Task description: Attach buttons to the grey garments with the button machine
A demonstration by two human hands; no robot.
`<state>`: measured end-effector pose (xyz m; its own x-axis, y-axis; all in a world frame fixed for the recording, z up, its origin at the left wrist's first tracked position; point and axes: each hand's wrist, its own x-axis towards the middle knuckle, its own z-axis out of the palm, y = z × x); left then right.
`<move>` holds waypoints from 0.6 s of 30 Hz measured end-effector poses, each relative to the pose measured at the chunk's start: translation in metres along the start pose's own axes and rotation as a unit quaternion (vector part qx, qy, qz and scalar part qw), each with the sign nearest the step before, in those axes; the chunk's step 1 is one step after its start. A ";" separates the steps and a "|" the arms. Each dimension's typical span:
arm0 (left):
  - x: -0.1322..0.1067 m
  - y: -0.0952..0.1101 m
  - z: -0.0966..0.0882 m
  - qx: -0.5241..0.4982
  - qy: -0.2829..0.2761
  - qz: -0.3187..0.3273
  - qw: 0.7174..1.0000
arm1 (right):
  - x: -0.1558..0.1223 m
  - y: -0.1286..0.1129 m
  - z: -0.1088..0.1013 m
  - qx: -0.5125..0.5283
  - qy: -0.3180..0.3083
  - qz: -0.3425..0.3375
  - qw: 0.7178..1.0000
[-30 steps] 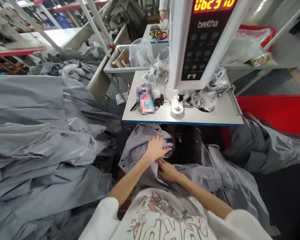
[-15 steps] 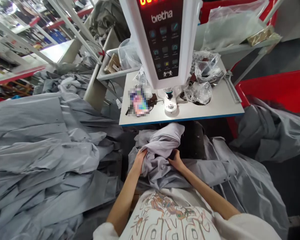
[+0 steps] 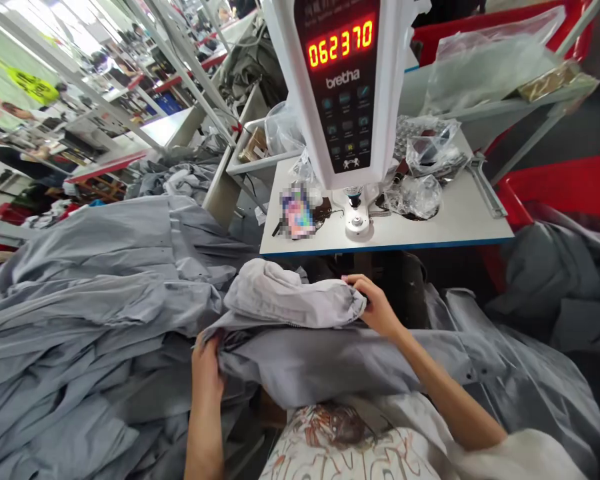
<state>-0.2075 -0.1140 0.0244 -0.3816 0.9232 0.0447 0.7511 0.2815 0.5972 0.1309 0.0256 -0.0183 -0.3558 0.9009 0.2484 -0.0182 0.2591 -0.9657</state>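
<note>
A grey garment lies stretched across my lap, with a lighter bunched part on top. My left hand is closed on its left end, and the fingertips are partly hidden in the cloth. At the other end, my right hand pinches the edge of the lighter part. Just beyond the cloth stands a white snap-press machine whose red display reads 062370. Its small lower die sits on the white table, with nothing on it.
A large heap of grey garments rises at my left. Clear plastic bags, a wrench and a pixelated item lie on the table. Red bins stand at the right, and people work in the far left background.
My hands have moved apart, the left one leftward and the right one slightly right and up. The bunched cloth is now spread out sideways between them. The view has shifted left and up.
</note>
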 end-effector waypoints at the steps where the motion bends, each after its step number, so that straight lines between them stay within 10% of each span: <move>1: 0.002 0.014 -0.003 0.004 0.052 0.004 0.999 | -0.003 -0.016 -0.006 -0.019 -0.012 -0.012 1.000; 3: -0.001 0.055 -0.002 0.023 0.105 0.065 0.992 | -0.011 -0.048 -0.008 -0.078 -0.029 -0.023 0.996; 9: 0.000 0.184 0.020 0.090 -0.183 0.398 0.895 | -0.028 -0.106 0.000 -0.166 -0.093 -0.033 0.981; 18: 0.047 0.231 -0.020 -0.050 -0.288 0.411 0.864 | 0.016 -0.091 -0.022 0.156 -0.191 -0.047 0.968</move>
<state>-0.0633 -0.0109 0.1805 0.6111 0.7855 0.0979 0.5795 -0.5281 0.6207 0.1473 0.0241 0.0755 -0.6579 0.6685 0.3467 -0.3261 0.1621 -0.9313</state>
